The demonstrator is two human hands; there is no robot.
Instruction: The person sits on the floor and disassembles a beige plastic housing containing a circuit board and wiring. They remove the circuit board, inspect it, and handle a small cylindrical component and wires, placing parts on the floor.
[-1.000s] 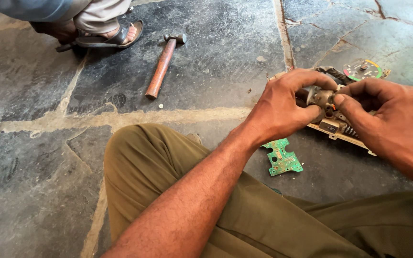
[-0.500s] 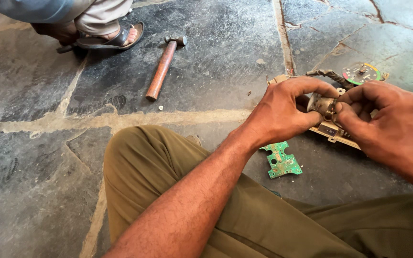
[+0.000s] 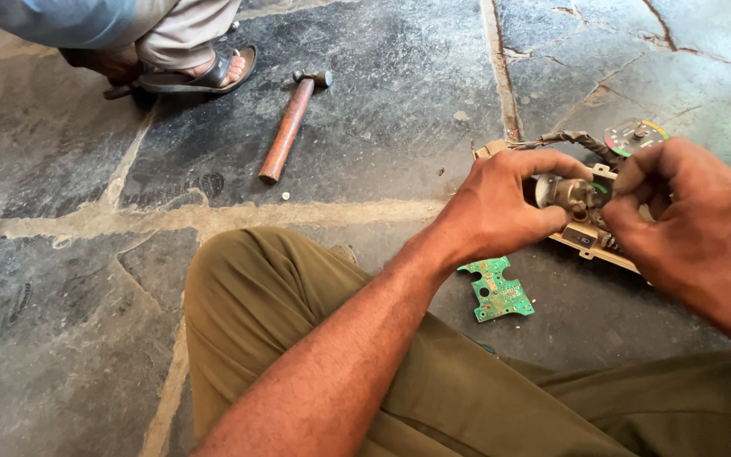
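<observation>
The small dusty metal gauge part (image 3: 570, 196) sits far right, above the beige instrument frame (image 3: 590, 241), clamped between left hand (image 3: 501, 207) and right hand (image 3: 687, 224), apparently mid-dismantling, so next comes a careful twist or pull.

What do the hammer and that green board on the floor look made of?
Hammer: handle looks like reddish-brown wood, worn and matte; the head is dark, dull metal. Green board: a flat printed circuit board, likely fibreglass laminate, with pale solder dots and cut-out notches.
</observation>
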